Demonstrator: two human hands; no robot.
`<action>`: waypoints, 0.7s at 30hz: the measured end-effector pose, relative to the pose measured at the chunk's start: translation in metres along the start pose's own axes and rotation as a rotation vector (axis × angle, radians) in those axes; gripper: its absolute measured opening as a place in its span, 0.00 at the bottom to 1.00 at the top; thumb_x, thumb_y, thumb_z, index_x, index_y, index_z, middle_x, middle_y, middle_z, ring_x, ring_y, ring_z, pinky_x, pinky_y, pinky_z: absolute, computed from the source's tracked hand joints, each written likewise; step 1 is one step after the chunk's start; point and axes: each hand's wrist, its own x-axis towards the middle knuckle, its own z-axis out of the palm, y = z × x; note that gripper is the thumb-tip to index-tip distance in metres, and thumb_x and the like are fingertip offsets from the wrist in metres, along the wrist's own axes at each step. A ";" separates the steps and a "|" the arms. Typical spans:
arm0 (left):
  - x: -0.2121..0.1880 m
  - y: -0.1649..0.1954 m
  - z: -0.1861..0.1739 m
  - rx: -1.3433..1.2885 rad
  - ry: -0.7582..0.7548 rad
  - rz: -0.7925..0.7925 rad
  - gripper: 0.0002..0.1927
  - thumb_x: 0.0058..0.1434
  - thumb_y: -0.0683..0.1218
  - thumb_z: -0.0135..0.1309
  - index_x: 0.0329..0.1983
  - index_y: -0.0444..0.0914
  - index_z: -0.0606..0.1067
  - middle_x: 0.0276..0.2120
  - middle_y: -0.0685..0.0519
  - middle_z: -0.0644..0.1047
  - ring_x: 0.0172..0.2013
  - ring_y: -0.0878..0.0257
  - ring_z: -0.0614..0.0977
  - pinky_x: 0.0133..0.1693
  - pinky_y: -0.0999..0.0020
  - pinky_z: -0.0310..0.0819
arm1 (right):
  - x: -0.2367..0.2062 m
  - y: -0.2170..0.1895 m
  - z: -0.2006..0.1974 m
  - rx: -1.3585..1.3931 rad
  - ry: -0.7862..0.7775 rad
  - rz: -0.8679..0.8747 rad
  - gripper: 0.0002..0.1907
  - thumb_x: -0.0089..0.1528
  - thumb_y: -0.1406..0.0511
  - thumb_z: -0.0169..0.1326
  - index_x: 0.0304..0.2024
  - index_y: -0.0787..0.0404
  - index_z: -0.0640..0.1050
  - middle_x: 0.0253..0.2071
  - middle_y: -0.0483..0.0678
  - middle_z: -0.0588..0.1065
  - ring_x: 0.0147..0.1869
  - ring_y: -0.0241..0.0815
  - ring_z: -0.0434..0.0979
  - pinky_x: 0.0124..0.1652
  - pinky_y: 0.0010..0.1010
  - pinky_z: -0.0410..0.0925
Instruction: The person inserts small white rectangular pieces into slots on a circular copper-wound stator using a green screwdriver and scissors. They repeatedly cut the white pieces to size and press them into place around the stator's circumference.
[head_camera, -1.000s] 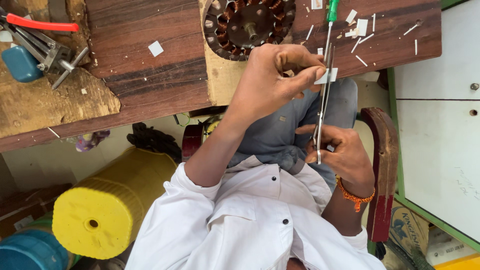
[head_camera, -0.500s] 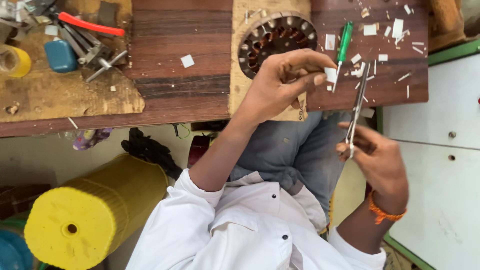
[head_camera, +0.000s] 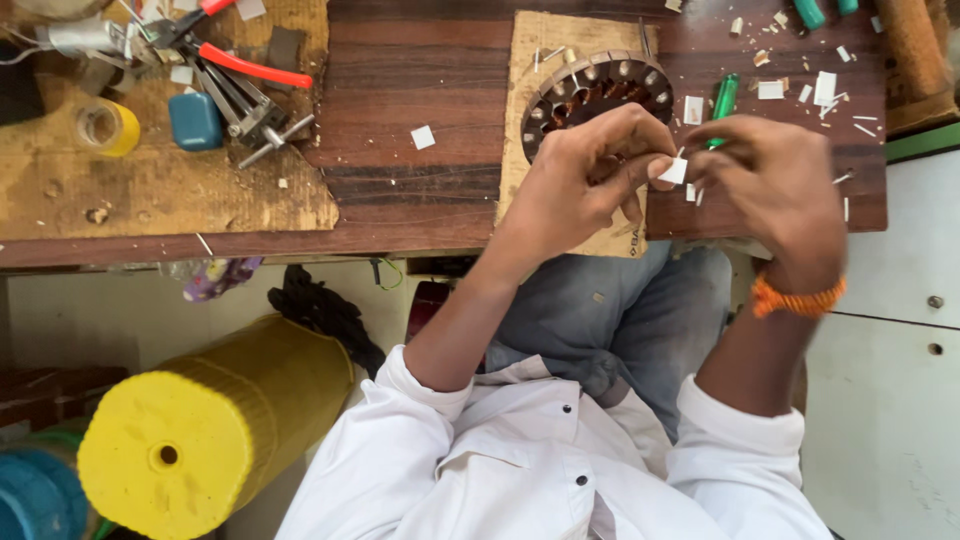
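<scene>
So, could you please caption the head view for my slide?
Both hands, left hand and right hand, pinch a small white paper piece above a round motor stator.

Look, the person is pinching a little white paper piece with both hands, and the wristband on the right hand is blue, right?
Not quite. The head view shows the wristband on the right hand is orange, not blue. The rest holds: both the left hand and the right hand pinch the little white paper piece between them, over the wooden bench.

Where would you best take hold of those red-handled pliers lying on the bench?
Probably by the red handles, coming from above. The red-handled pliers lie flat, their handles spread and bare on top, while the metal end sits among clutter near the small vise.
</scene>
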 end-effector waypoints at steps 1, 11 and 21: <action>0.001 -0.001 0.000 0.056 0.001 0.042 0.04 0.71 0.41 0.56 0.46 0.35 0.75 0.33 0.55 0.81 0.26 0.72 0.84 0.26 0.76 0.76 | -0.009 -0.004 -0.001 0.182 0.096 0.034 0.12 0.66 0.69 0.57 0.51 0.68 0.80 0.39 0.54 0.82 0.38 0.40 0.84 0.37 0.27 0.75; 0.002 -0.027 0.012 0.295 0.073 0.240 0.06 0.70 0.42 0.57 0.48 0.38 0.76 0.37 0.56 0.82 0.33 0.70 0.85 0.35 0.73 0.81 | -0.048 -0.035 0.036 0.477 0.478 0.007 0.07 0.67 0.75 0.66 0.46 0.68 0.80 0.38 0.48 0.78 0.37 0.28 0.74 0.35 0.17 0.67; -0.013 -0.023 0.040 -0.103 -0.054 -0.054 0.08 0.72 0.44 0.56 0.51 0.37 0.79 0.34 0.57 0.83 0.31 0.76 0.81 0.30 0.76 0.80 | -0.082 -0.010 0.013 0.019 0.511 -0.310 0.07 0.70 0.79 0.67 0.42 0.69 0.80 0.46 0.54 0.82 0.43 0.37 0.82 0.40 0.20 0.72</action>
